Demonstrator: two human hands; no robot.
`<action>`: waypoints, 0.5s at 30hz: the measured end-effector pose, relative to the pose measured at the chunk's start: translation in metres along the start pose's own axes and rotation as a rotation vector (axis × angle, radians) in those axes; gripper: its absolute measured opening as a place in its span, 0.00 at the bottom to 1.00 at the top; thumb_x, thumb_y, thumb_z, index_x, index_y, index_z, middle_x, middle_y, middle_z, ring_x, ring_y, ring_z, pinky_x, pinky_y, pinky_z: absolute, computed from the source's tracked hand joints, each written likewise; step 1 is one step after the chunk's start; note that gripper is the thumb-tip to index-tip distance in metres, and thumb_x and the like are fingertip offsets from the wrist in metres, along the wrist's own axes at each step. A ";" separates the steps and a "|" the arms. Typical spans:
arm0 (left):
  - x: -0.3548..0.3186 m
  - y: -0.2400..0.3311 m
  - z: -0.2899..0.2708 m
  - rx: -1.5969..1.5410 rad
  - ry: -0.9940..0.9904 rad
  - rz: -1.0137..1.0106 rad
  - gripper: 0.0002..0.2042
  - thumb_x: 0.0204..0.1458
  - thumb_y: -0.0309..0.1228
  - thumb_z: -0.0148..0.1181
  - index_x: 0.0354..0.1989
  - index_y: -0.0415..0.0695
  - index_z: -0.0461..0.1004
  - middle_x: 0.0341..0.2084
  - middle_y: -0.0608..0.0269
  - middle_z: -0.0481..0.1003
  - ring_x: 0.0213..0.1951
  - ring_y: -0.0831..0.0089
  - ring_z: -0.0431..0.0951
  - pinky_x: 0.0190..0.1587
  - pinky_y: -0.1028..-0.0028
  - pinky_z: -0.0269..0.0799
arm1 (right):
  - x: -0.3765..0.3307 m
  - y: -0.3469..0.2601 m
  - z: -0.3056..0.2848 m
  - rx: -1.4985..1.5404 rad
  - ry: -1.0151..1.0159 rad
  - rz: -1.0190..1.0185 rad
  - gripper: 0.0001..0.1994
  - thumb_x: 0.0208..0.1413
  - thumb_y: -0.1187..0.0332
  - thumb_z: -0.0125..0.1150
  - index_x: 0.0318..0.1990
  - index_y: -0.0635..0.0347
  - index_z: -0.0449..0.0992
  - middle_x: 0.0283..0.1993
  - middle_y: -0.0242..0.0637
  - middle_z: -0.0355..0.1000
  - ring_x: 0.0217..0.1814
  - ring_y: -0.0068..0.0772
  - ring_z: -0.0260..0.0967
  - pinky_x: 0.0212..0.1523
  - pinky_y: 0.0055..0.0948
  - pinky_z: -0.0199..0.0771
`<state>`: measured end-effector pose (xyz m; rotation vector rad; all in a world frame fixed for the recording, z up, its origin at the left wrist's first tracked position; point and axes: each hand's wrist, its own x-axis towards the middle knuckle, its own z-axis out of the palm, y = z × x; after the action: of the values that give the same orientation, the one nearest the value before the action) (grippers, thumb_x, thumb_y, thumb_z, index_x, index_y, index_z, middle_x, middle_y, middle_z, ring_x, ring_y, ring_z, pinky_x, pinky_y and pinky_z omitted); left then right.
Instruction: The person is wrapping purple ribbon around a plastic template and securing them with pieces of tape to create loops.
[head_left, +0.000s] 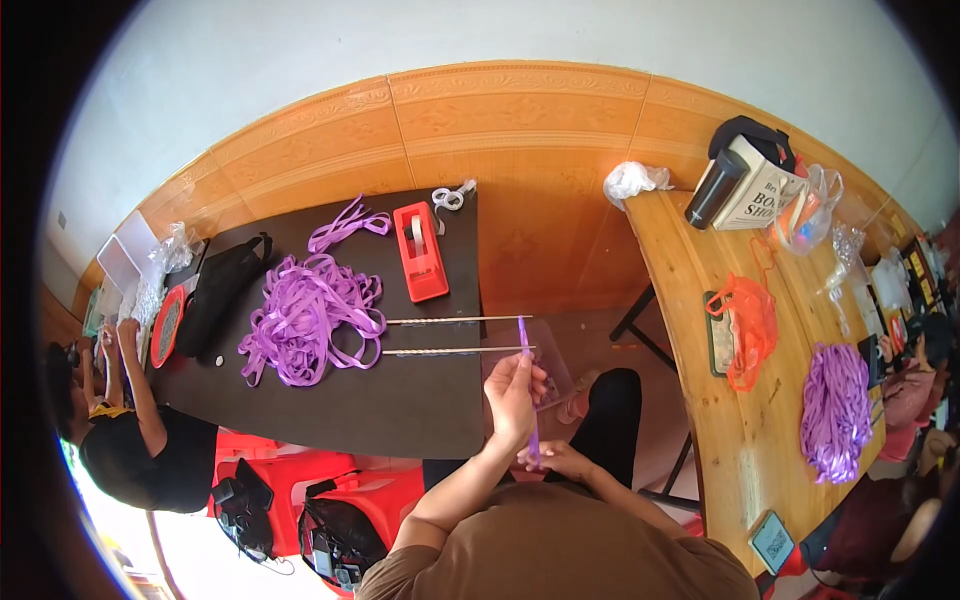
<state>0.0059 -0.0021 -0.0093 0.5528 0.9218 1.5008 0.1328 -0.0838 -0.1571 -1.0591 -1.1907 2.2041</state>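
Two thin metal rods (455, 350) jut out from the right edge of the dark table, side by side. A purple ribbon (523, 332) crosses their free ends and runs down to my lap. My left hand (512, 398) pinches this ribbon just below the nearer rod. Lower down, my right hand (560, 460) has its fingers closed at the ribbon's lower stretch, close to my body. A loose heap of purple ribbon (305, 320) lies over the rods' other ends on the table.
A red tape dispenser (420, 253) and white tape rolls (449, 199) sit on the dark table (420, 410). Beneath the rod ends is a clear plastic bin (553, 362). On the right, a wooden table (690, 270) holds a purple ribbon bundle (838, 412). Other people work at both sides.
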 end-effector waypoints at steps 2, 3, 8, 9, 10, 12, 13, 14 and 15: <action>-0.005 0.007 0.003 -0.005 -0.002 -0.033 0.06 0.57 0.29 0.51 0.35 0.40 0.71 0.20 0.66 0.72 0.15 0.83 0.66 0.16 0.86 0.57 | 0.001 -0.003 -0.003 0.199 0.167 0.108 0.16 0.59 0.60 0.50 0.45 0.63 0.74 0.44 0.36 0.73 0.42 0.24 0.70 0.42 0.21 0.66; -0.005 0.010 0.004 -0.013 0.003 -0.054 0.06 0.58 0.29 0.51 0.34 0.41 0.71 0.19 0.67 0.71 0.15 0.84 0.65 0.15 0.86 0.55 | 0.002 -0.008 -0.004 0.337 0.242 0.126 0.16 0.61 0.59 0.47 0.43 0.63 0.74 0.43 0.36 0.74 0.40 0.23 0.71 0.39 0.20 0.66; -0.011 0.019 0.008 -0.030 -0.021 -0.107 0.06 0.58 0.30 0.51 0.33 0.41 0.71 0.17 0.68 0.70 0.14 0.85 0.62 0.14 0.87 0.52 | 0.013 -0.057 -0.028 0.008 0.783 -0.646 0.07 0.54 0.75 0.55 0.40 0.63 0.74 0.32 0.31 0.70 0.35 0.22 0.68 0.32 0.18 0.66; -0.014 0.023 0.006 -0.026 -0.023 -0.118 0.06 0.58 0.30 0.50 0.33 0.41 0.71 0.18 0.68 0.70 0.14 0.85 0.63 0.14 0.87 0.51 | 0.009 -0.088 -0.020 -0.175 0.841 -0.752 0.10 0.51 0.77 0.59 0.42 0.63 0.74 0.32 0.32 0.70 0.35 0.23 0.69 0.32 0.21 0.68; -0.019 0.027 0.005 -0.022 -0.028 -0.131 0.06 0.58 0.30 0.50 0.33 0.41 0.71 0.18 0.68 0.70 0.14 0.85 0.63 0.14 0.87 0.51 | 0.007 -0.120 -0.009 -0.356 0.873 -0.899 0.12 0.48 0.79 0.60 0.42 0.63 0.74 0.31 0.33 0.69 0.33 0.26 0.68 0.32 0.23 0.67; -0.025 0.033 0.006 -0.017 -0.023 -0.134 0.06 0.58 0.29 0.50 0.33 0.41 0.70 0.18 0.68 0.70 0.15 0.85 0.63 0.15 0.87 0.51 | 0.005 -0.173 0.005 -0.782 0.872 -1.164 0.15 0.43 0.81 0.61 0.41 0.61 0.74 0.30 0.35 0.68 0.30 0.31 0.67 0.29 0.26 0.66; -0.025 0.035 0.007 -0.006 -0.041 -0.135 0.06 0.58 0.29 0.50 0.33 0.41 0.70 0.18 0.68 0.70 0.15 0.84 0.63 0.15 0.87 0.52 | 0.005 -0.192 0.006 -1.029 0.836 -1.277 0.16 0.40 0.81 0.62 0.41 0.59 0.75 0.29 0.36 0.67 0.29 0.34 0.67 0.28 0.27 0.65; -0.025 0.036 0.007 0.006 -0.058 -0.136 0.06 0.58 0.29 0.50 0.33 0.41 0.70 0.18 0.68 0.70 0.15 0.84 0.63 0.15 0.87 0.52 | 0.007 -0.203 0.008 -1.124 0.765 -1.298 0.17 0.36 0.78 0.63 0.40 0.58 0.76 0.27 0.34 0.66 0.27 0.36 0.66 0.25 0.30 0.63; -0.026 0.036 0.006 0.001 -0.065 -0.136 0.06 0.58 0.30 0.50 0.33 0.41 0.70 0.18 0.68 0.70 0.15 0.84 0.63 0.15 0.87 0.52 | 0.010 -0.208 0.009 -1.185 0.708 -1.317 0.17 0.36 0.76 0.63 0.39 0.57 0.76 0.26 0.34 0.65 0.26 0.35 0.65 0.24 0.30 0.62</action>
<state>-0.0065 -0.0247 0.0281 0.5267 0.8924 1.3530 0.1203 0.0316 0.0155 -0.7851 -1.9314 0.0201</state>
